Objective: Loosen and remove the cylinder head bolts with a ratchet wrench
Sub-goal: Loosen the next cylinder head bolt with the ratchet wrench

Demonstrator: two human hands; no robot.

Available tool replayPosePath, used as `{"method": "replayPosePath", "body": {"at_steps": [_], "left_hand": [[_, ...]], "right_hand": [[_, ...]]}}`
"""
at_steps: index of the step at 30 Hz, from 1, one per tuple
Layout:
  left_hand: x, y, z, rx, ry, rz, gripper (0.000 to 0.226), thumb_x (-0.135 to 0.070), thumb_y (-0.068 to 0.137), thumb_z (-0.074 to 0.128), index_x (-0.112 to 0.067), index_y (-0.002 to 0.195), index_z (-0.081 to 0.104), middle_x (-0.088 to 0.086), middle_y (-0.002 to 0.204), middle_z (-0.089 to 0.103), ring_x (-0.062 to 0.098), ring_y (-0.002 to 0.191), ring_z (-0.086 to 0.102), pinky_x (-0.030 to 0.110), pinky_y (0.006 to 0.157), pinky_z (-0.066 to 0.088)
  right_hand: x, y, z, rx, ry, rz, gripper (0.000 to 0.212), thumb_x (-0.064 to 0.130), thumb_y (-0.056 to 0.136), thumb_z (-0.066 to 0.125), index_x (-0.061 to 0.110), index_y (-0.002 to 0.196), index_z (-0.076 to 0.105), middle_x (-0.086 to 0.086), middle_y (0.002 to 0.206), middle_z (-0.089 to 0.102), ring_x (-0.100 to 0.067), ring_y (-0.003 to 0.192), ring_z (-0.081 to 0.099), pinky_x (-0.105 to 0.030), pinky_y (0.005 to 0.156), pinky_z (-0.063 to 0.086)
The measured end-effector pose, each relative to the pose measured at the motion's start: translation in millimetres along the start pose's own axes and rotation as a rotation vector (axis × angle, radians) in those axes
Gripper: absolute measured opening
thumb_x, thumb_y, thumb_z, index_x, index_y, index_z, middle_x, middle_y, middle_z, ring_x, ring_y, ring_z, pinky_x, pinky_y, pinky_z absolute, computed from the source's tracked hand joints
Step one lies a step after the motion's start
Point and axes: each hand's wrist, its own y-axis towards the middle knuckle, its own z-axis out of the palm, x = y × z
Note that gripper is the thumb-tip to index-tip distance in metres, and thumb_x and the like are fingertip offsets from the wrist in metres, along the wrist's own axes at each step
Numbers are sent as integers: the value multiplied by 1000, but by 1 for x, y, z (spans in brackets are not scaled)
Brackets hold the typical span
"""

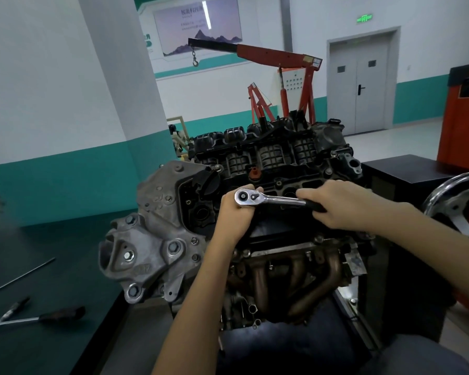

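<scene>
We judge loosening underway: right hand (336,205) wraps the ratchet (271,198) handle, left hand (234,213) cups its head; next, a steady pull.

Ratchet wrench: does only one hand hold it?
No, the left hand holds the ratchet wrench at its head and the right hand grips its handle.

left grip (234,212) cups ratchet wrench (271,198) head; right grip (344,205) holds its handle.

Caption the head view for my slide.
Atop the engine, the left hand holds the ratchet by its head while the right hand grips its handle.
</scene>
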Motion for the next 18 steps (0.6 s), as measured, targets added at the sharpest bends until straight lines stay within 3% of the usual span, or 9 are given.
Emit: {"method": "replayPosePath", "body": {"at_steps": [2, 6, 8, 10, 13, 16, 18], "left_hand": [[2, -6, 3, -70, -69, -12, 49, -6, 96, 56, -25, 53, 40, -15, 51, 38, -3, 52, 37, 10, 55, 32], [-1, -8, 13, -122, -53, -29, 47, -13, 98, 56, -19, 61, 27, -13, 53, 27, 6, 54, 25, 19, 53, 26], [-1, -5, 15, -160, -34, -49, 49, -12, 97, 56, -19, 61, 23, -12, 53, 21, 5, 54, 20, 21, 53, 22], [-1, -5, 15, -168, 15, -39, 48, -14, 97, 56, -18, 63, 23, -11, 56, 19, 6, 53, 19, 21, 52, 21], [0, -4, 11, -149, 60, -35, 47, -17, 97, 56, -19, 63, 24, -10, 57, 20, 6, 53, 20, 21, 51, 22], [4, -2, 5, -72, 47, -53, 53, -19, 96, 58, -28, 55, 26, -10, 54, 23, 8, 54, 22, 23, 52, 23], [4, -1, 3, -1, 34, -32, 54, -20, 95, 59, -31, 51, 31, -13, 52, 27, 6, 54, 25, 18, 51, 25]], "right_hand": [[9, -7, 9, -43, 66, 37, 31, 22, 86, 56, 27, 116, 48, 1, 78, 54, -24, 74, 60, -32, 65, 46], [71, -43, 60, -147, 649, 217, 24, 13, 81, 58, 29, 85, 40, -1, 64, 51, -20, 56, 53, -35, 55, 44], [115, -42, 82, -194, 839, 327, 24, 11, 83, 56, 27, 96, 45, -6, 69, 53, -24, 61, 54, -35, 58, 45], [151, -32, 96, -251, 944, 409, 34, 9, 85, 54, 14, 117, 45, -8, 75, 55, -26, 68, 58, -33, 61, 47], [160, -28, 96, -241, 1017, 425, 31, 6, 84, 52, 10, 115, 46, -4, 73, 53, -16, 59, 53, -27, 55, 46], [111, -36, 81, -119, 838, 295, 35, 9, 82, 54, 19, 115, 48, -2, 72, 48, -12, 57, 47, -15, 52, 36], [64, -37, 58, -42, 676, 175, 36, 6, 81, 56, 20, 114, 53, -2, 71, 51, -14, 54, 50, -14, 50, 37]]}}
